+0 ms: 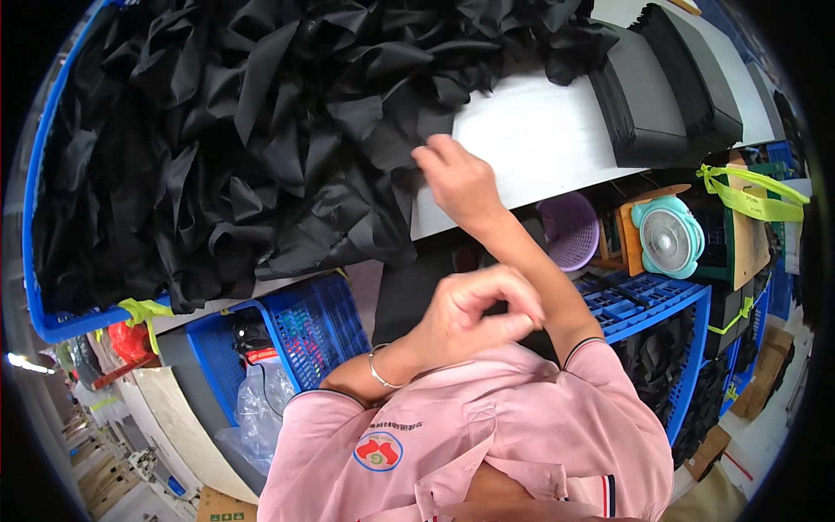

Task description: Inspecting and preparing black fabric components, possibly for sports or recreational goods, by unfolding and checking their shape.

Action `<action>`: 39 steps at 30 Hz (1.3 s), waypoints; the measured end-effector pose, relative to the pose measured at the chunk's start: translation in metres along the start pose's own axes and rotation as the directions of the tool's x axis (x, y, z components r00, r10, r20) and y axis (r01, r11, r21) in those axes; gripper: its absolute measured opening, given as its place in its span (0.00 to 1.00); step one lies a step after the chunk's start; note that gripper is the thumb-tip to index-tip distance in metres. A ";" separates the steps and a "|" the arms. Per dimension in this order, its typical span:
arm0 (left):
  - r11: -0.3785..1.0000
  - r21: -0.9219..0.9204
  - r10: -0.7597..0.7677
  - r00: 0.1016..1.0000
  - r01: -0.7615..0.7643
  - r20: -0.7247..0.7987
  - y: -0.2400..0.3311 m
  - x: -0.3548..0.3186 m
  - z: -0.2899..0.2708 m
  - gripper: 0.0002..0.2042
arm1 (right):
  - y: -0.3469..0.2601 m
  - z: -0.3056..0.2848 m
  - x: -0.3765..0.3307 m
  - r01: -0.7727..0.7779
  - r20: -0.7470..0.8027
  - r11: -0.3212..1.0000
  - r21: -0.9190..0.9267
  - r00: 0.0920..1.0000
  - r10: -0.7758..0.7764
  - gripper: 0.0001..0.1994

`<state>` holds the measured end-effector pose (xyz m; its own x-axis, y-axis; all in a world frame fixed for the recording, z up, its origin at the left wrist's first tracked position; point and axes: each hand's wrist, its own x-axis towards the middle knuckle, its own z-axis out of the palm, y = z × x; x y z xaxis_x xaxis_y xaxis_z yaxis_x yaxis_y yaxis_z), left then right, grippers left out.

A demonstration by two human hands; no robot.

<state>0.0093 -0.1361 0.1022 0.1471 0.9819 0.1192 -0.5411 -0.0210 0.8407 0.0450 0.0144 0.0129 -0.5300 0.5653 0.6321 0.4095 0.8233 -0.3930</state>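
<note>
A large heap of crumpled black fabric pieces (261, 130) fills the blue-rimmed tray (36, 287) and spills onto the white tabletop (531, 130). My right hand (461, 181) is at the heap's right edge, its fingers bent together against the cloth. Whether they pinch a piece is blurred. Close to my chest, my left hand (478, 309), with a bracelet (376, 370) at its wrist, has its fingers curled toward the thumb. Anything inside that grip is hidden. Behind the left hand hangs a dark black sheet (404, 291).
Neat stacks of black pieces (644, 96) stand on the table's right side. Below are a purple basket (570, 230), a turquoise fan (670, 237) and a blue plastic crate (648, 313). At the lower left, a blue basket (317, 326) sits beside a clear plastic bag (261, 409).
</note>
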 end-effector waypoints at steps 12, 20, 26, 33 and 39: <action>0.835 0.533 0.411 0.798 -0.136 -0.440 -0.065 0.042 -0.033 0.43 | -0.011 -0.078 -0.086 -0.407 0.104 0.161 0.899 0.556 0.825 0.09; 0.456 0.884 0.397 0.866 0.104 -0.306 -0.087 0.074 -0.033 0.13 | -0.027 -0.095 -0.131 -0.707 0.009 0.589 0.391 0.643 0.766 0.13; 0.589 0.806 0.387 0.898 -0.066 -0.209 -0.074 0.059 -0.009 0.07 | -0.006 -0.116 -0.128 -0.158 -0.018 0.980 -0.122 0.987 0.157 0.12; 0.503 0.791 0.322 0.925 -0.348 0.201 -0.077 0.014 0.050 0.04 | 0.034 -0.094 -0.104 -0.589 0.308 0.407 0.698 0.760 0.572 0.21; 0.778 0.625 -0.061 0.983 -0.061 0.171 -0.078 -0.018 0.052 0.08 | 0.033 -0.078 -0.062 -0.141 0.294 -0.272 0.952 0.671 0.680 0.30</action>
<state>0.0918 -0.1622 0.0616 0.3195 0.9346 0.1566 0.0881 -0.1938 0.9771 0.1489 0.0024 0.0126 -0.2957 0.9545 -0.0394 -0.7436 -0.2558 -0.6178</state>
